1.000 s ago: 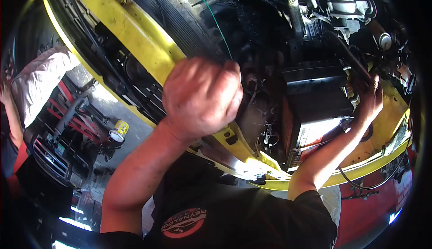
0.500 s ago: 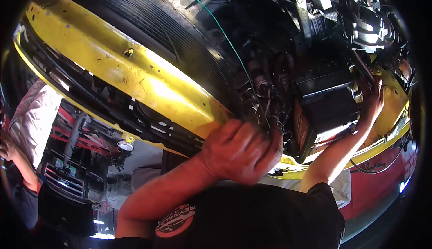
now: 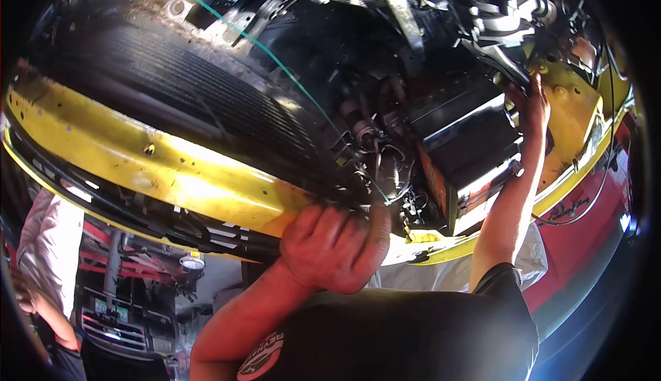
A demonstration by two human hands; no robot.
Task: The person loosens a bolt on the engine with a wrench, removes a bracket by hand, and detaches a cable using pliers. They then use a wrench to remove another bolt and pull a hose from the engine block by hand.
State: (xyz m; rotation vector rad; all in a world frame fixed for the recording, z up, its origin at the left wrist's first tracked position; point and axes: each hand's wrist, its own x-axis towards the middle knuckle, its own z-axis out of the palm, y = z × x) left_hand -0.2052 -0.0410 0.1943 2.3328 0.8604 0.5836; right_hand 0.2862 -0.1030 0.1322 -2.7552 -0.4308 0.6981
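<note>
My left hand (image 3: 337,246) is closed in a fist-like grip at the end of the yellow front crossmember (image 3: 186,187). Its knuckles face up, its thumb points away from me, and the fingertips are hidden. A thin green wire (image 3: 296,81) runs across the engine bay and ends close to that thumb. Past the black car battery (image 3: 475,143), my right hand (image 3: 533,109) reaches along the yellow inner panel (image 3: 568,102). Its fingers close around the lower end of a dark tube-like part (image 3: 506,64), which lies partly in shadow.
A radiator (image 3: 206,91) with dark fins lies behind the crossmember. Metal engine parts (image 3: 496,9) crowd the top right. Black cable (image 3: 609,153) loops over the red fender (image 3: 585,243). At far left are another person's hand (image 3: 26,295) and light trousers (image 3: 51,243).
The view has shifted, so the bay appears further left and the battery shows more fully. Both my hands keep about the same places on the car.
</note>
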